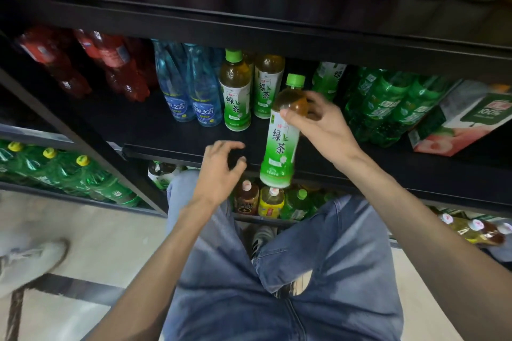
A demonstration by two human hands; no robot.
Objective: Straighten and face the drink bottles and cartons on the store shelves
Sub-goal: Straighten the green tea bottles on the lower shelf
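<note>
Dark store shelving (249, 144) fills the view in tiers, with the middle shelf carrying, left to right, red bottles (116, 63), two blue water bottles (191, 94), green tea bottles, dark green soda bottles (388, 102) and a peach juice carton (465, 119) lying tilted at the far right. Below the shelf lip, a lower tier holds mixed tea bottles (271, 201), partly hidden by the person's blue jeans (277, 271). Two standing green tea bottles (237, 91) sit near the back of the middle shelf, labels forward, just beside the water bottles.

The right hand (324, 124) pinches the held green tea bottle (282, 135) at its shoulder, thumb in front and fingers curled behind; the bottle hangs upright in front of the shelf edge, its base below the lip, its label facing the camera. The left hand (219, 171) hovers near the shelf lip with fingers loosely curled, holding nothing and not touching the bottle.

Judged step: returning this bottle to its row. To do it well, lift the base over the lip, set it down in line in front of the two standing bottles, and keep the label square to the aisle. A shoulder pinch lets the bottle swing, so the free hand may steady the base.
</note>
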